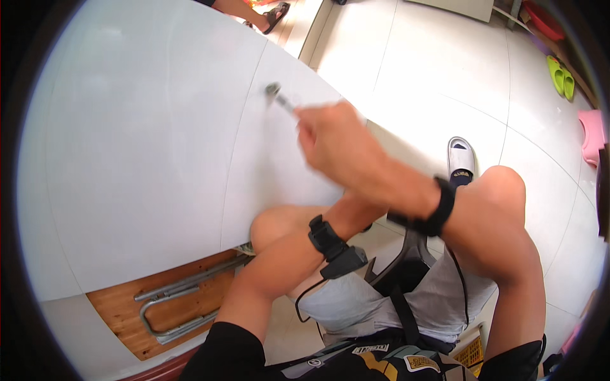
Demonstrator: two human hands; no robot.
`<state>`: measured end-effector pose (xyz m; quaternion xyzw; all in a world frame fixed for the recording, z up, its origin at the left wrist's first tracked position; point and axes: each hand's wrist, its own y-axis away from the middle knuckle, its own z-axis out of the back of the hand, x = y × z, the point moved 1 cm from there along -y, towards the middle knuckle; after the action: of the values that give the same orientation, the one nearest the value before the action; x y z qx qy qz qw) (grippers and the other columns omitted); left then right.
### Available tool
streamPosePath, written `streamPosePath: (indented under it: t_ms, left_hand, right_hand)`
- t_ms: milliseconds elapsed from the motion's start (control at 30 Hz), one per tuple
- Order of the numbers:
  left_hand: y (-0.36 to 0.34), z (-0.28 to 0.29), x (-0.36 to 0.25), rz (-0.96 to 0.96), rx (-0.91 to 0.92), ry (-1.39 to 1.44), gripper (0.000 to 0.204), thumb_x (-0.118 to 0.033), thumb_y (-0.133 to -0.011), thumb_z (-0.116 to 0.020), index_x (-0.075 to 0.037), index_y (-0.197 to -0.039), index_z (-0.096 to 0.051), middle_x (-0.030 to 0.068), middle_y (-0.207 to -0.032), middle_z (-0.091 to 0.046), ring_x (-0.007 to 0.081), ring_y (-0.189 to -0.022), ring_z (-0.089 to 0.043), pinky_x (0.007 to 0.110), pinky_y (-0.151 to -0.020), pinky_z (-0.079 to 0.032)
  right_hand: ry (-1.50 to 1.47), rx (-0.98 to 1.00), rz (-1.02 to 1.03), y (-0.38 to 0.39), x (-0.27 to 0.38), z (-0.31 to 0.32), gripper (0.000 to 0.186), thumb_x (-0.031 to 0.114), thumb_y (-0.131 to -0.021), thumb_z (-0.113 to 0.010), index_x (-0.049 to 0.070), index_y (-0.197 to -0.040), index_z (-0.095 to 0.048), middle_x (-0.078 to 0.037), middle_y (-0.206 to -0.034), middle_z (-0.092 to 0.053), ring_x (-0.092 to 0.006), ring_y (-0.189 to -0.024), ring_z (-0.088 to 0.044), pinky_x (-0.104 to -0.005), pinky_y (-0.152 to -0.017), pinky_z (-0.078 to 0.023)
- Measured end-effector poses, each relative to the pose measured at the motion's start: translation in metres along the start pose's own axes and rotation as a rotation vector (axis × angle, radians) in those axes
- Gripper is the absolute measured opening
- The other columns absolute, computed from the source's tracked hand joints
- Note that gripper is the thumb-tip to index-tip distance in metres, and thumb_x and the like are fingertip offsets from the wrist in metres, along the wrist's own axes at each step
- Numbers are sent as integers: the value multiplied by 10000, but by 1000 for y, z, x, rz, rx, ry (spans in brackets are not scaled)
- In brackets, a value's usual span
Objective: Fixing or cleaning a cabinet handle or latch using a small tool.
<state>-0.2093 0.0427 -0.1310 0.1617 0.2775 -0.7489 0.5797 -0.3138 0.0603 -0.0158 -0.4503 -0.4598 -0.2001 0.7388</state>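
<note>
My right hand (337, 143), blurred by motion, is closed round a small metal tool (274, 94) with a silvery shaft and a darker head, held out over the white tabletop (140, 140). My left forearm (286, 260), with a black strapped device (337, 254) on the wrist, reaches up beneath my right arm; my left hand is hidden behind the right one.
A wooden board (114, 317) with folded metal tubes (171, 311) lies below the tabletop's near edge. Another person's sandalled foot (270, 18) shows at the top. Green slippers (559, 76) and a pink plastic object (592, 133) are on the right, along the tiled floor (438, 76).
</note>
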Motion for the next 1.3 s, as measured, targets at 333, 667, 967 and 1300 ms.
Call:
streamPosePath:
  t_ms: [333,667,967,1300]
  left_hand:
    - [-19,34,-20,161,299,226,386,-149,-866,-656,-17,-1218,-570,169,-1251,-617,351,-1219,-543,435,-995,-432]
    - [-52,79,19,405,120,-14,428,-84,-903,-640,-40,-1313,-525,175,-1271,-585,235,-1165,-564,391,-942,-475]
    - [-71,160,19,733,-658,-285,212,-73,-842,-713,79,-989,-701,219,-687,-657,307,-563,-641,355,-570,-510]
    - [-75,157,19,459,-802,-483,185,-77,-835,-708,57,-962,-696,189,-759,-661,336,-658,-646,390,-594,-509]
  right_hand:
    - [43,45,-133,-7,3,7,165,5,-873,-534,-83,-749,-598,-261,-584,-567,-390,-500,-584,-431,-505,-481]
    - [34,58,-73,-30,-1,42,140,-9,-848,-557,-105,-779,-632,-221,-577,-601,-313,-481,-611,-367,-520,-505]
    - [-101,103,-252,-34,-11,52,174,-7,-864,-541,-112,-869,-680,-210,-557,-611,-261,-450,-624,-352,-480,-500]
    - [-100,170,-389,-28,-17,53,204,9,-884,-553,-120,-967,-688,-183,-606,-653,-200,-477,-646,-318,-488,-523]
